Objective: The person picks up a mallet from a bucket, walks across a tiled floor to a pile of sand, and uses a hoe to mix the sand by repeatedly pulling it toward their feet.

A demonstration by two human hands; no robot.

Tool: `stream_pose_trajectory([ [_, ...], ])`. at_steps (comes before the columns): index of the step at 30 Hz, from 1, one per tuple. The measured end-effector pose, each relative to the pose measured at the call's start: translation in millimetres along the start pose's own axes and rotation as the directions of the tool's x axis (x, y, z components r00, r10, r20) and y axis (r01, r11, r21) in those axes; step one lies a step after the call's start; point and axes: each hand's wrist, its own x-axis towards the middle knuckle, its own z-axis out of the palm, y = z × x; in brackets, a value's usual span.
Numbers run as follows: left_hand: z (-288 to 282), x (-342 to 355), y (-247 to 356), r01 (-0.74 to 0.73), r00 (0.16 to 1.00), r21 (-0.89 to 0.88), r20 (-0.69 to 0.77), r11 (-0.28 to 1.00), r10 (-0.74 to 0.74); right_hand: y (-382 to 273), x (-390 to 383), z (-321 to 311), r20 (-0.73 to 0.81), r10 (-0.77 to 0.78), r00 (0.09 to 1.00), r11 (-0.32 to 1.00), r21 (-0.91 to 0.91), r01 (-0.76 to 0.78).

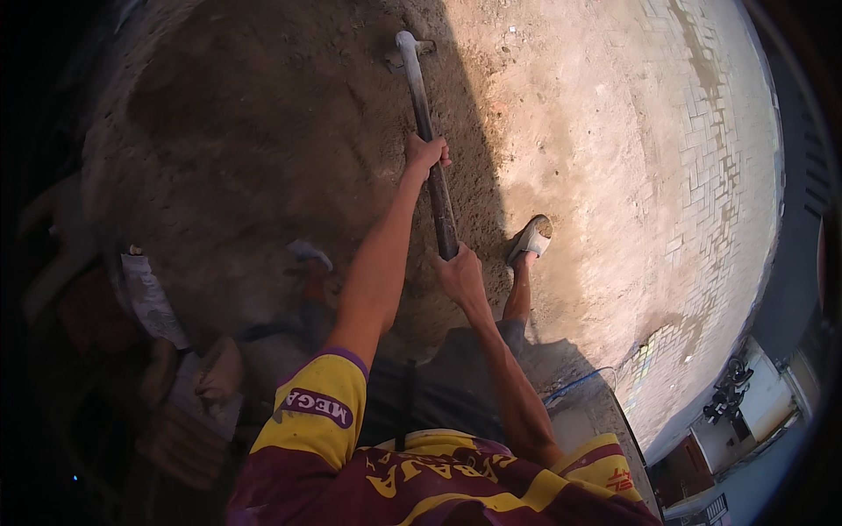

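A long-handled digging tool that looks like a hoe [442,210] stretches away from me over brown soil. Its shaft is dark near me and pale towards the head [409,44], which meets the ground at the top of the view; the blade's shape is hard to make out. My left hand [426,155] is closed around the middle of the shaft. Nearer to me, my right hand [462,273] is wrapped round the shaft's end.
Shaded soil [263,131] lies to the left, sunlit ground [579,140] to the right, then paving bricks [706,131]. My sandalled foot [531,241] stands right of the shaft. Sacks [219,373] lie at lower left. A blue cord [574,384] is at lower right, with a parked motorbike [730,390] beyond.
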Motion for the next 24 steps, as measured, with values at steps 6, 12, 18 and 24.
stream_pose_trajectory([
  [6,59.5,-180.3,-189.2,0.254,0.964,-0.216,0.135,0.943,-0.229,133.9,-182.9,-36.0,-0.002,0.302,0.953,0.935,-0.195,-0.296],
  [12,65.8,-338.8,-275.5,0.551,0.832,-0.329,0.141,0.767,-0.536,151.9,-324.3,-87.6,0.093,0.425,0.900,0.873,-0.306,-0.381],
  [18,28.0,-266.1,-201.8,0.197,0.974,-0.426,-0.015,0.883,-0.224,149.9,-235.8,-66.7,0.094,0.209,0.973,0.944,-0.279,-0.176],
  [24,-65.3,-94.4,26.0,-0.384,0.890,-0.097,-0.304,0.918,0.340,-9.6,13.0,22.0,0.073,-0.210,0.975,0.977,-0.033,0.213],
])
